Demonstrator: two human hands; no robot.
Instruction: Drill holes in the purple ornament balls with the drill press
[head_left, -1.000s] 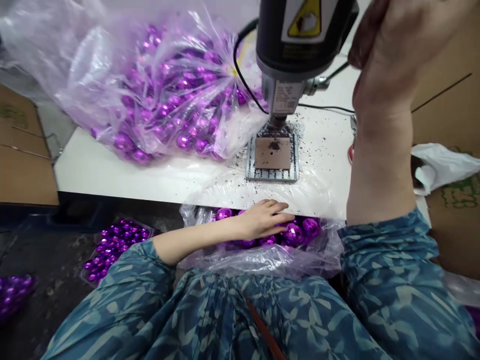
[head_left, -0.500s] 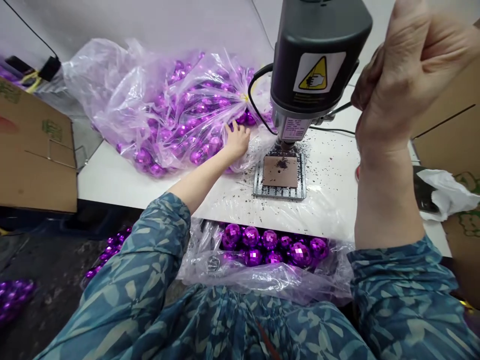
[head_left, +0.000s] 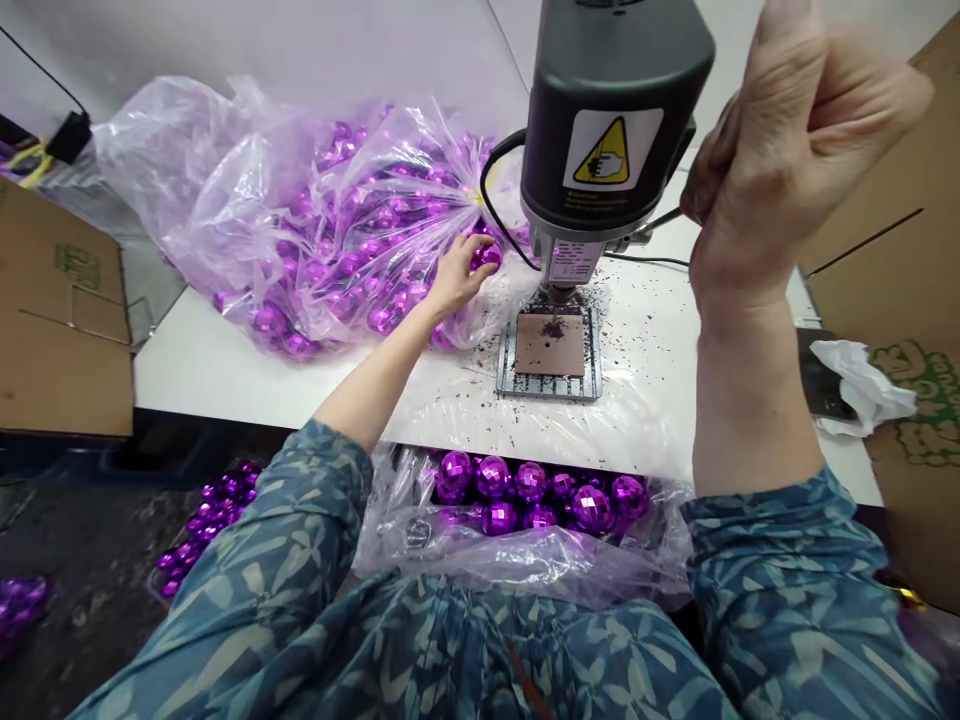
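Observation:
My left hand [head_left: 456,277] is closed round a shiny purple mirror-faceted ball [head_left: 487,256], thumb and fingers on either side of it, beside the mouth of a clear plastic bag [head_left: 360,230] full of such balls. At the upper right, my right hand [head_left: 784,165] is wrapped round the end of the lever [head_left: 663,221] of a black bench drill press [head_left: 615,90]. Under the drill's chuck, a brown square plate [head_left: 534,355] with a small hole lies on the slotted metal base [head_left: 551,388]. Dark shavings are scattered over both and the table.
A plastic-lined drawer or box [head_left: 517,555] of purple balls [head_left: 531,481] sits below the table's front edge. Cardboard boxes stand at left [head_left: 60,330] and right [head_left: 885,260]. A black cable [head_left: 487,175] loops beside the drill. Crumpled white paper [head_left: 862,385] lies at right.
My left hand has gone from reaching with spread fingers by the bag's mouth to holding a purple ball. My right hand stays on the lever. The whole view has shifted slightly.

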